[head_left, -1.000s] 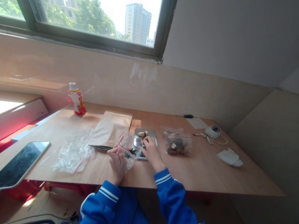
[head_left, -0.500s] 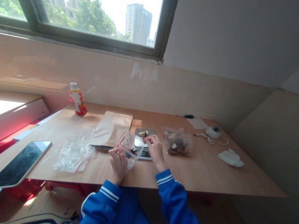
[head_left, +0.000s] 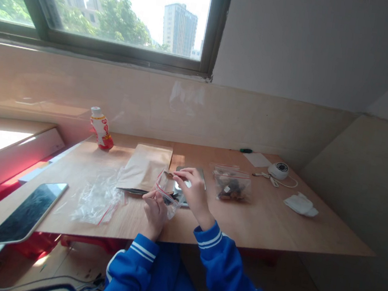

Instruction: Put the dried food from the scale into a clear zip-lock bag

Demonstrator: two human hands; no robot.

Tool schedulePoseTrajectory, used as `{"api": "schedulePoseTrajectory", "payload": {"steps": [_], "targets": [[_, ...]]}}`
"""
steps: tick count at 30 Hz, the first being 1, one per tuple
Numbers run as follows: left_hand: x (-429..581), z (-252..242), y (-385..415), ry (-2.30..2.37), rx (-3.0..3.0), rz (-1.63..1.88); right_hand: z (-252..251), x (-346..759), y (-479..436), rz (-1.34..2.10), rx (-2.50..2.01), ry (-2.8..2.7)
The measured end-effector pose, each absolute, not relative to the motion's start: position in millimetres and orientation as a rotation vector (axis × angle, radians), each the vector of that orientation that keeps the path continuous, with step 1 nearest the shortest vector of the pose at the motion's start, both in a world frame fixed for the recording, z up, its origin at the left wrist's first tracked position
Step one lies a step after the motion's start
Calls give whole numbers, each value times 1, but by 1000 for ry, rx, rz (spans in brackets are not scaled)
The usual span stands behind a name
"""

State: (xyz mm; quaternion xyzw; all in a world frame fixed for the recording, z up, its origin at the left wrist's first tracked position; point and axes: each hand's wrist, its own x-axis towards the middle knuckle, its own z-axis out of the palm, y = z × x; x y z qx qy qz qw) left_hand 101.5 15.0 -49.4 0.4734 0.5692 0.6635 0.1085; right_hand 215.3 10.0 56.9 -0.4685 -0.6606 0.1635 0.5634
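Zip-seal bag of clear plastic with red closure strips (head_left: 167,192) — held upright above the table's front half, its lower part overlapping the near edge of a digital scale with a metal platform (head_left: 190,173). From my remote head view, I read the left hand (head_left: 154,214) as pinching the bag's lower edge between thumb and fingers. The right hand (head_left: 191,188) is arched over the scale, with its fingertips (head_left: 176,175) at the bag's upper edge; I cannot tell whether they are pinching it. Something dark shows low in the bag, too small to identify.

Status of items: a second clear bag holding dark pieces (head_left: 230,187) lies flat right of the scale. A crumpled clear bag (head_left: 98,197) lies left of the hands, with no contents that I can see. A flat kraft-paper pouch (head_left: 143,167) lies just beside the held bag — contents cannot be determined. Farther off on the light wooden table (head_left: 275,234) are a red-and-white plastic bottle (head_left: 101,128), a black-screened smartphone (head_left: 27,213), and a round white device with its cable (head_left: 278,170).
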Motion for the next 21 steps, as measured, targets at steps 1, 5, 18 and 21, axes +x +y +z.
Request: {"api": "schedulePoseTrajectory", "payload": {"steps": [1, 5, 18, 21], "targets": [[102, -48, 15, 1675, 1382, 1954, 54, 213, 10, 381, -1105, -1575], [103, -45, 13, 1696, 1352, 1950, 49, 211, 10, 413, -1094, -1591], [102, -46, 13, 1700, 1308, 1934, 26, 241, 45, 339, -1167, -1516], [102, -46, 13, 1715, 1312, 1918, -2, 254, 71, 296, -1329, -1751]]}}
